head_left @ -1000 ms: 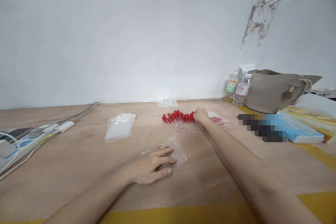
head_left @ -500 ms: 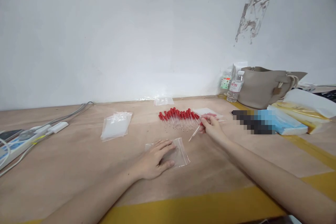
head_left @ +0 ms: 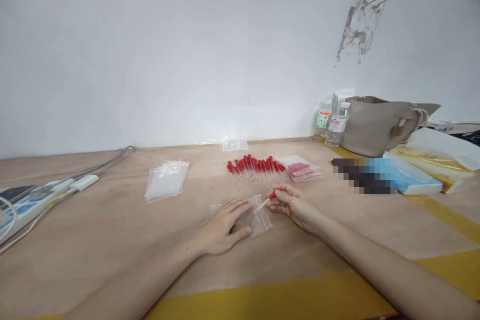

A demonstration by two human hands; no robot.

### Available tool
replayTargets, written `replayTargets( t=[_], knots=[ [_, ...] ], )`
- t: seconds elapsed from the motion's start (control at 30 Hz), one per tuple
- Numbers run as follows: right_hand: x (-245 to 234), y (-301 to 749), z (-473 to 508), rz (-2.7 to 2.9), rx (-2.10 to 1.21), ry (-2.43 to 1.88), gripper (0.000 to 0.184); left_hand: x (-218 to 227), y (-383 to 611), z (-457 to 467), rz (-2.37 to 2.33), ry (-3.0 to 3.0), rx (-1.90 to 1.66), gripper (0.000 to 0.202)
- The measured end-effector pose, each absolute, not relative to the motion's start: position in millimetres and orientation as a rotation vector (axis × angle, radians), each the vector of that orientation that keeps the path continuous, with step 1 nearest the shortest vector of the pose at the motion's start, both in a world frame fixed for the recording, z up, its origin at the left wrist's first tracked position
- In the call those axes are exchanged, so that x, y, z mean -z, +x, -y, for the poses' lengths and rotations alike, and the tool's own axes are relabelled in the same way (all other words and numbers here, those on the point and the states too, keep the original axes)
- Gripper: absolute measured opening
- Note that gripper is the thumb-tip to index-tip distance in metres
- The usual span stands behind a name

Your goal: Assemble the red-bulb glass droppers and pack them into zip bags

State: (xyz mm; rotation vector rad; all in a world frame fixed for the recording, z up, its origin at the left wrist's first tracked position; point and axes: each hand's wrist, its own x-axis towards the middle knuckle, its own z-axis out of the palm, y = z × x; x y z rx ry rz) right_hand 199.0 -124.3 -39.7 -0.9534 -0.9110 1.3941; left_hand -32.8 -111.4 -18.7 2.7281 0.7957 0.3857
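Note:
My left hand (head_left: 222, 225) lies flat with fingers spread on a small clear zip bag (head_left: 258, 216) on the wooden table (head_left: 112, 240). To its right, my right hand (head_left: 292, 205) pinches a glass dropper with a red bulb (head_left: 267, 199); its clear tip points left at the bag's open end. Behind them lies a row of several red-bulbed droppers (head_left: 257, 169), and right of that row a small stack of filled bags (head_left: 300, 167).
A pile of empty clear bags (head_left: 167, 186) lies to the left, another bag (head_left: 233, 145) by the wall. A power strip with cables (head_left: 33, 200) is at the far left. Two water bottles (head_left: 335, 125), a grey handbag (head_left: 382, 124) and blue and yellow packets (head_left: 412, 177) stand at the right.
My right hand left the dropper row with one dropper and came back toward me, now holding it at the bag's mouth. My left hand stayed on the bag.

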Motion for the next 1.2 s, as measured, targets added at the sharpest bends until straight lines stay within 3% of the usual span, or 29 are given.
replayTargets(
  t=[0.2, 0.43, 0.7, 0.87, 0.97, 1.07, 1.2],
  knots=[
    [38, 203, 129, 1.369, -1.499, -0.796, 0.022, 19, -30, 110, -0.830, 2.717, -0.359, 0.049],
    [35, 193, 131, 1.452, -1.667, -0.726, 0.028, 24, -31, 109, -0.832, 2.691, -0.422, 0.047],
    [39, 199, 122, 1.616, -1.352, -1.053, 0.026, 15, -51, 106, -0.742, 2.646, -0.464, 0.040],
    [31, 201, 126, 2.017, -0.888, -1.015, 0.024, 17, -59, 106, -0.750, 2.648, -0.417, 0.041],
    [25, 212, 124, 2.127, -0.829, -1.045, 0.023, 18, -59, 104, -0.758, 2.640, -0.401, 0.039],
    [20, 226, 108, 2.058, -0.674, -1.318, 0.019, 16, -59, 103, -0.729, 2.657, -0.317, 0.040],
    [11, 235, 67, 1.822, -0.201, -1.685, 0.013, 12, -60, 101, -0.699, 2.716, -0.181, 0.041]
  ],
)
